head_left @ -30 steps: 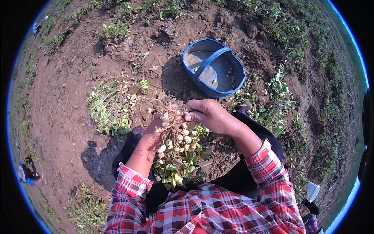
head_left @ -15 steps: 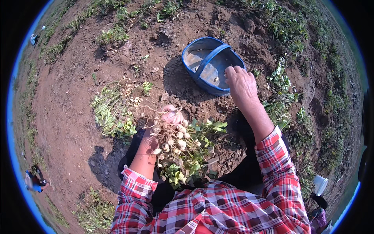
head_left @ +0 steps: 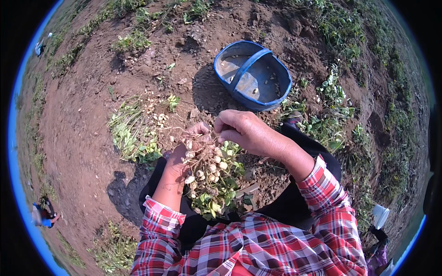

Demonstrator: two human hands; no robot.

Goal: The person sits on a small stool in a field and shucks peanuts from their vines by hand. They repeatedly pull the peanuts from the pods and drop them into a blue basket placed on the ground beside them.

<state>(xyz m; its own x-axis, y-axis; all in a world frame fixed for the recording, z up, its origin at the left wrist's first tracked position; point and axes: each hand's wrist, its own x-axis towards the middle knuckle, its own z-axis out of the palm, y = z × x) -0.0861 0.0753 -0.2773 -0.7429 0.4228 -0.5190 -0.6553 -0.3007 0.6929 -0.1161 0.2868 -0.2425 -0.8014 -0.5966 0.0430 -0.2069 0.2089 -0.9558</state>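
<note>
Head camera view: a peanut plant (head_left: 212,168) is held upside down by the left hand (head_left: 177,155), its fingers closed around the base among thin, tangled roots (head_left: 202,146). The right hand (head_left: 241,130) is held at the right edge of the roots, with thumb and forefinger brought narrowly together; whether a pod is gripped between them cannot be told. Pale, rounded, knobbly pods are bunched below the hands, and green leaves (head_left: 212,204) are hung beneath them, in front of the plaid shirt (head_left: 239,239). Both forearms are left bare by the turned-back red, white and dark sleeves.

Beyond the hands, a blue oval basket (head_left: 251,104) is set on the soil, spanned by one arched handle (head_left: 250,67). A few pods (head_left: 256,90) are scattered over its scuffed, greyish bottom. To the left, cut stalks (head_left: 125,131) are heaped on rough, crumbly brown soil (head_left: 73,133), with loose pods (head_left: 161,118) strewn beside them.
</note>
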